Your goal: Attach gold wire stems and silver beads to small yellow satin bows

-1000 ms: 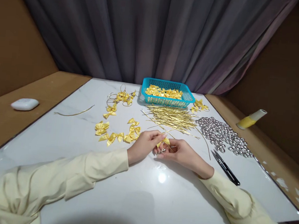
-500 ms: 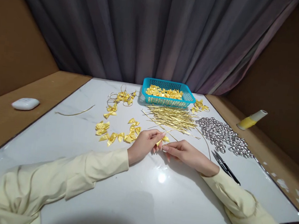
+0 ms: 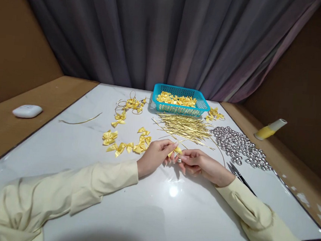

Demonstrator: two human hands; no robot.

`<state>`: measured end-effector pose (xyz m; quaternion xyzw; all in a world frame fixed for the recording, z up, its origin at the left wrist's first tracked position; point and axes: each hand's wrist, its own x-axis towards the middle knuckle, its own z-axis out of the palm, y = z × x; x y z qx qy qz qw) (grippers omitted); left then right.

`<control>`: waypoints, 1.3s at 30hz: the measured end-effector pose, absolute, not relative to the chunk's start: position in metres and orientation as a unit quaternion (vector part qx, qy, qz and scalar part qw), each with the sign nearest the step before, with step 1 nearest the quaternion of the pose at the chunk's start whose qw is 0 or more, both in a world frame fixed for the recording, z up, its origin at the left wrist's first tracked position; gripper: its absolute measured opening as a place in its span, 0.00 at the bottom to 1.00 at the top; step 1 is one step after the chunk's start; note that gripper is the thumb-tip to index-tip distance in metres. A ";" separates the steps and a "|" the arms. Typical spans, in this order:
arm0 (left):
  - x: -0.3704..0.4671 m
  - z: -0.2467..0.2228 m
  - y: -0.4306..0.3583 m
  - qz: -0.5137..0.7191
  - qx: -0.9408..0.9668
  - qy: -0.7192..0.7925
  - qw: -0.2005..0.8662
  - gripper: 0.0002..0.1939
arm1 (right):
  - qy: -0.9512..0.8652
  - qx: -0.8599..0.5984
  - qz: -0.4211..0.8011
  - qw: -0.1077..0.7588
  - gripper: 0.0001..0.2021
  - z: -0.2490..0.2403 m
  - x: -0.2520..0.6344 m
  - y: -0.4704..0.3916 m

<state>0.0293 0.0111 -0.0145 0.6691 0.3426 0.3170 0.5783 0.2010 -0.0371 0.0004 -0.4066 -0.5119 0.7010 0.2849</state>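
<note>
Near the middle of the white table (image 3: 147,209), my left hand (image 3: 157,152) pinches a yellow satin bow (image 3: 178,150) together with a gold tie. My right hand (image 3: 201,163) is closed at the bow's right side, thumb and finger pressed together close to a small silver bell-like bead (image 3: 179,160). Exactly what the right fingertips grip is too small to make out. Behind the hands lies a pile of gold ties (image 3: 186,127). Several loose yellow bows (image 3: 124,146) form a curve left of my left hand.
A blue basket (image 3: 180,109) of yellow bows stands at the back. Silver beads (image 3: 238,144) spread at the right, with black scissors (image 3: 241,176) in front. Bows with looped cords (image 3: 134,104) lie back left. A white case (image 3: 27,111) and a yellow-white tube (image 3: 270,129) flank the table.
The silver bead now shows between my hands. My right hand has shifted and turned slightly, its fingertips now nearer the bow's right side. My left hand has hardly moved.
</note>
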 end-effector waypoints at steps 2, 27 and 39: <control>0.030 -0.015 0.011 0.318 0.666 0.342 0.581 0.17 | -0.495 -0.401 0.715 0.290 0.11 0.001 0.200 -0.037; 0.030 -0.014 0.012 0.328 0.645 0.325 0.609 0.19 | -0.541 -0.430 0.659 0.297 0.15 -0.006 0.195 -0.036; 0.031 -0.013 0.011 0.331 0.636 0.340 0.608 0.17 | -0.525 -0.416 0.678 0.304 0.12 -0.010 0.197 -0.033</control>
